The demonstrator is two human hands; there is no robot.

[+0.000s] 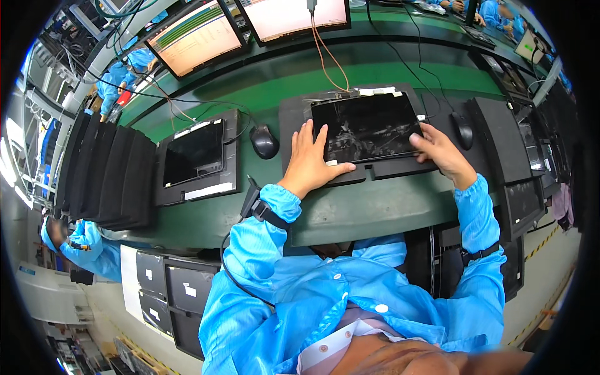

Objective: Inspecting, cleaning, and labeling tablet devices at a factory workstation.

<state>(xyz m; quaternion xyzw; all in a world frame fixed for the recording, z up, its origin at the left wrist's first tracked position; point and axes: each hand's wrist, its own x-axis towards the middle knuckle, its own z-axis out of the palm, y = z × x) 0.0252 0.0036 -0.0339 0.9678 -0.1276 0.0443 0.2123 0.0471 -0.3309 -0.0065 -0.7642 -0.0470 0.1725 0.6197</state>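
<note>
A black glossy display panel [367, 128], its surface smeared, lies on a black foam pad [294, 115] on the bench before me. My left hand [307, 159] rests over the panel's left edge with fingers spread and thumb stretched along the lower border. At the right edge, my right hand [442, 150] curls its fingers around the panel's side, thumb over the front; its lower fingers are partly hidden. White tape strips [378, 92] run along the panel's top. Near my right fingertips, a small white connector [422, 117] sits at the panel's side.
On the left lies a second panel [194, 152] on foam, beside a tall stack of black foam sheets [106, 175]. Two mice [264, 142] flank my pad. Monitors [297, 19] stand behind, with cables hanging down. More black foam [500, 137] is piled right. Other people work nearby.
</note>
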